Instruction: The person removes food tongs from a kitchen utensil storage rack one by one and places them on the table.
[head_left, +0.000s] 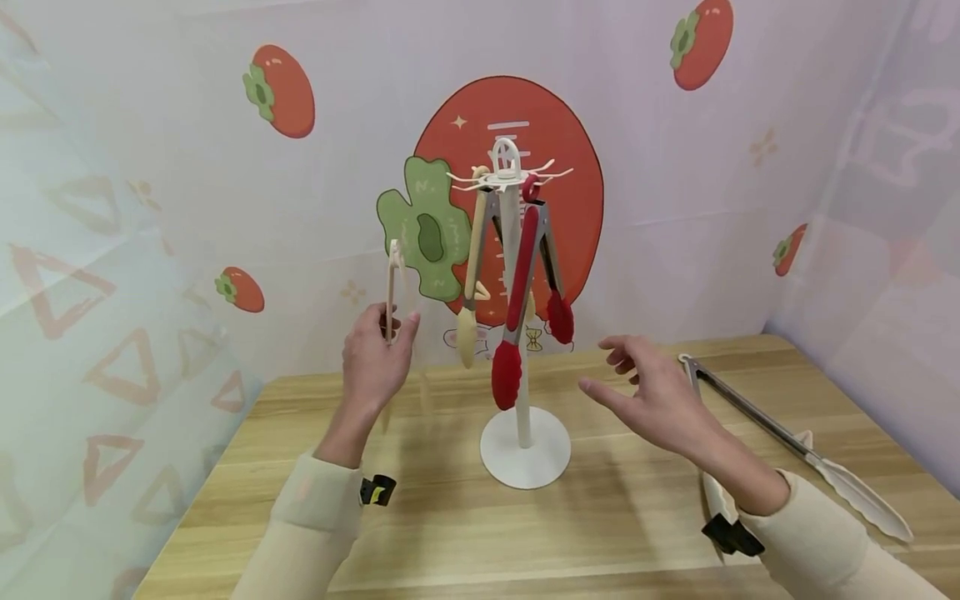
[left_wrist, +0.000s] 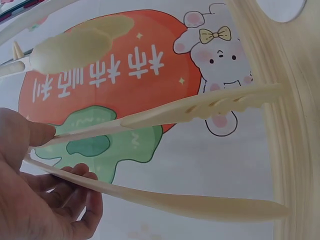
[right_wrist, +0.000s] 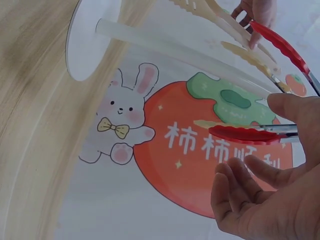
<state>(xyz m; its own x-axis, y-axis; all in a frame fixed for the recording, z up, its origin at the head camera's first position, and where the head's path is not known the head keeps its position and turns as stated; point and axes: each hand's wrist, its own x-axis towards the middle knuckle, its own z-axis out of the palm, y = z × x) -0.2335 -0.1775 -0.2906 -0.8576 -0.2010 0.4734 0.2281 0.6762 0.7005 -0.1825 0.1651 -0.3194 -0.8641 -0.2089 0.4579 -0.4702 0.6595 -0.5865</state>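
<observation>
My left hand [head_left: 378,354] grips a pair of beige tongs [left_wrist: 160,197] near the hinge end, left of a white rack [head_left: 525,462]. In the left wrist view the thumb lies along one arm and the fingers along the other, and the two arms spread apart. From hooks at the rack's top hang red-tipped tongs [head_left: 522,275] and cream-tipped tongs [head_left: 475,250]. To the right of the rack my right hand [head_left: 652,396] is held in the air, thumb and fingers apart, holding nothing. Red tips [right_wrist: 245,135] show beyond it in the right wrist view.
Another pair of tongs, metal with whitish tips [head_left: 757,412], lies spread on the wooden table [head_left: 450,533] at the right, partly behind my right forearm. A cloth backdrop [head_left: 360,108] printed with persimmons rises behind the table, and cloth also hangs at both sides.
</observation>
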